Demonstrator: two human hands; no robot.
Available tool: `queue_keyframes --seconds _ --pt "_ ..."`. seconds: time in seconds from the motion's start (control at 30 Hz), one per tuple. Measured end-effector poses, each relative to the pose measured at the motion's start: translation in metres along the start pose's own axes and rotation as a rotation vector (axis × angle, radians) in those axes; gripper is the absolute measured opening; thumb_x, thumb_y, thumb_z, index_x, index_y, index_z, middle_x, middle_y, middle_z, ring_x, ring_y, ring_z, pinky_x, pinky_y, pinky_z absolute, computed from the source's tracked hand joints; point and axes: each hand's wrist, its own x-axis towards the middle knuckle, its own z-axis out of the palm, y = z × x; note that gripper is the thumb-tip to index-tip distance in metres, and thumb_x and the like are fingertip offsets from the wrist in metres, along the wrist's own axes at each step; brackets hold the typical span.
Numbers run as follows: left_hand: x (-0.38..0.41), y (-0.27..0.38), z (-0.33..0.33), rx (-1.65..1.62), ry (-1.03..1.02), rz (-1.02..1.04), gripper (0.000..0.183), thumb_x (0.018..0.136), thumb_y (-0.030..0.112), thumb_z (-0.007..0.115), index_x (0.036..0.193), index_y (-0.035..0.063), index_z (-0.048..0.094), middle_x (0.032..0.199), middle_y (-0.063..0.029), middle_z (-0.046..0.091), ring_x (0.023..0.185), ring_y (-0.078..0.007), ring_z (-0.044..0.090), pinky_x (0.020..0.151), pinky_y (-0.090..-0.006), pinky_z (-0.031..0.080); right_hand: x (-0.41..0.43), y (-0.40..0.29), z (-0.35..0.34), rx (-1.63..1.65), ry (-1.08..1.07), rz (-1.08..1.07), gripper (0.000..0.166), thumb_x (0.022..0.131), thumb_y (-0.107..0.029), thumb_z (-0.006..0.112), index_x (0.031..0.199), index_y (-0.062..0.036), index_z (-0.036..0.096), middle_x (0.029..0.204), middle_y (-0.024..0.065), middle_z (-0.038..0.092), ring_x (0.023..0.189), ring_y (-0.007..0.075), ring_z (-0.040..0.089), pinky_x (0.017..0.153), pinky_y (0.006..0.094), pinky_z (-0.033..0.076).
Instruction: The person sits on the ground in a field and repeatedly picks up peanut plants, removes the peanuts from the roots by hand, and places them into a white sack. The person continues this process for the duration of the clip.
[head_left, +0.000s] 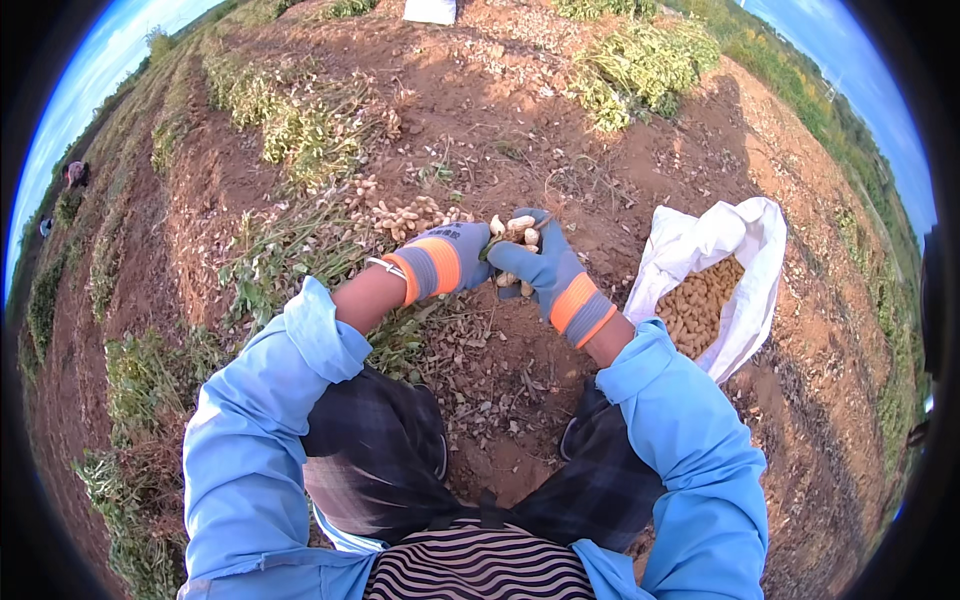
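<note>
My left hand (454, 259) and my right hand (544, 259) wear grey work gloves with orange bands and meet in front of me. Between them is a cluster of unshelled peanuts (520, 226) with bits of stem and leaf. The right hand's fingers close around the peanuts; the left hand grips the stem side of the cluster, its fingertips partly hidden. Just beyond the left hand, a pile of peanuts (405, 216) lies on the ground. To the right stands an open white sack (754, 296) with many peanuts (699, 307) inside.
Pulled peanut plants (292, 255) lie on the soil to the left, and more plants (637, 71) lie ahead at right. Another white sack (430, 10) is at the top edge. A person (76, 174) is far off at left. Dry leaves litter the ground between my feet.
</note>
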Motion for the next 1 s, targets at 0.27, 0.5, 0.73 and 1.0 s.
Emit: queue_keyframes --seconds 0.27,0.5,0.73,1.0 --pt "-0.003 -0.002 0.003 0.082 -0.022 -0.023 0.03 0.075 0.022 0.058 0.095 0.001 0.053 0.084 -0.0208 0.06 0.082 -0.0348 0.059 0.07 -0.0411 0.045 0.005 0.006 -0.01 -0.056 -0.113 0.13 0.047 0.066 -0.011 0.073 0.104 -0.0093 0.045 0.078 0.0043 0.057 0.056 0.0142 0.056 0.044 0.03 0.05" --pt "-0.004 0.004 0.003 0.129 -0.038 0.009 0.029 0.076 0.023 0.058 0.094 0.0004 0.054 0.082 -0.0212 0.06 0.08 -0.0349 0.059 0.068 -0.0416 0.046 0.003 0.009 -0.008 -0.029 -0.098 0.136 0.046 0.064 -0.008 0.072 0.102 -0.0117 0.046 0.075 0.0023 0.057 0.053 0.0131 0.054 0.042 0.0289 0.047" --pt "-0.005 0.007 0.005 0.139 -0.092 0.019 0.031 0.076 0.027 0.059 0.092 0.0008 0.055 0.08 -0.0209 0.06 0.077 -0.0341 0.06 0.066 -0.0414 0.046 0.007 0.007 -0.021 -0.167 -0.186 0.171 0.044 0.066 -0.006 0.07 0.104 -0.0088 0.05 0.082 0.0032 0.057 0.057 0.013 0.051 0.046 0.0268 0.042" --pt "-0.003 0.002 0.005 0.06 -0.117 0.022 0.03 0.076 0.028 0.061 0.089 0.0014 0.056 0.075 -0.0181 0.061 0.071 -0.0311 0.06 0.063 -0.0387 0.046 -0.005 -0.007 -0.019 -0.142 -0.315 0.19 0.042 0.07 -0.012 0.069 0.107 -0.0078 0.049 0.077 0.0025 0.055 0.056 0.0123 0.052 0.047 0.0261 0.044"
